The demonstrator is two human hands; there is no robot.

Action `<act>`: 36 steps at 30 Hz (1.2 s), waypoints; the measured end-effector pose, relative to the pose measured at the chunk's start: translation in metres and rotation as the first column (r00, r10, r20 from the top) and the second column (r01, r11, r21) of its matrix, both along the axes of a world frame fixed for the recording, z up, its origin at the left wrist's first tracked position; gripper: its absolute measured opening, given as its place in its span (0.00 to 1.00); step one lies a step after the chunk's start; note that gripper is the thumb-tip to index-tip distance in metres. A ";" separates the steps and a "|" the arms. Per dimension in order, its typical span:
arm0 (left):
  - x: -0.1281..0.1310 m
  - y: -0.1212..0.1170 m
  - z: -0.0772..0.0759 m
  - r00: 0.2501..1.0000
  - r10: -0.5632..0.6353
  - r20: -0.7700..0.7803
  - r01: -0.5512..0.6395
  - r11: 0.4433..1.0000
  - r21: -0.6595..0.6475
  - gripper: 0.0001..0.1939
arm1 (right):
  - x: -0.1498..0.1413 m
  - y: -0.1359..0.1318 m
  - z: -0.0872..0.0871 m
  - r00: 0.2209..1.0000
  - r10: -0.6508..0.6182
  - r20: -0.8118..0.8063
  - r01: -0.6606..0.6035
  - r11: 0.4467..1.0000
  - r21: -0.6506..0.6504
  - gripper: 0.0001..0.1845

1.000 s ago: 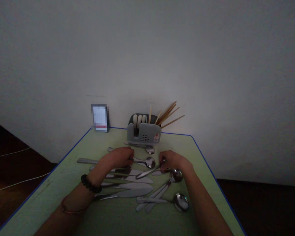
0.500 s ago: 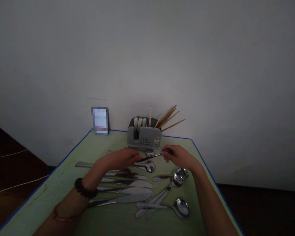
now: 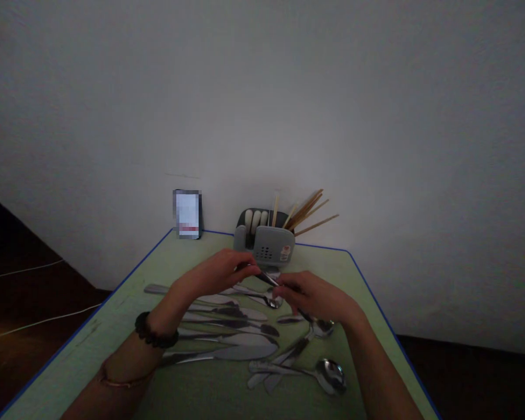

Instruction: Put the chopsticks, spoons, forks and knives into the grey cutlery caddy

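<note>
My left hand (image 3: pixel 227 269) and my right hand (image 3: pixel 312 294) both pinch one metal spoon (image 3: pixel 269 279), held tilted above the table. Its handle shows between my fingers; the bowl end is mostly hidden by my right hand. Under my left hand and forearm lie several table knives (image 3: pixel 245 348), roughly side by side, blades pointing right. A spoon (image 3: pixel 272 300) rests just below the gap between my hands. Near my right wrist is a loose group of spoons, one with its shiny bowl (image 3: pixel 330 374) toward the front, handles crossing others.
A grey cutlery holder (image 3: pixel 271 245) stands at the back against the wall, with white handles (image 3: pixel 256 220) on its left and wooden chopsticks (image 3: pixel 306 211) leaning right. A phone (image 3: pixel 188 214) stands at the back left corner. Blue edging (image 3: pixel 376 289) borders the green table.
My right hand lifted the spoon off the table and brought it to my left hand. Both hands now grip it, and its tilt has turned, left end higher.
</note>
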State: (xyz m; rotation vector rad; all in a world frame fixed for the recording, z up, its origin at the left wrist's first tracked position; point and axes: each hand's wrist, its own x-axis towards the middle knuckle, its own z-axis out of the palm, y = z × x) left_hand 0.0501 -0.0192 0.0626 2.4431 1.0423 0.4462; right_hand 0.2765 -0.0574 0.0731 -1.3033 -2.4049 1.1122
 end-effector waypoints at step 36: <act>-0.011 0.009 -0.009 0.991 -0.066 -0.119 0.050 0.990 -0.129 0.16 | 0.015 0.010 -0.012 0.997 -0.044 0.064 0.042 0.998 0.041 0.14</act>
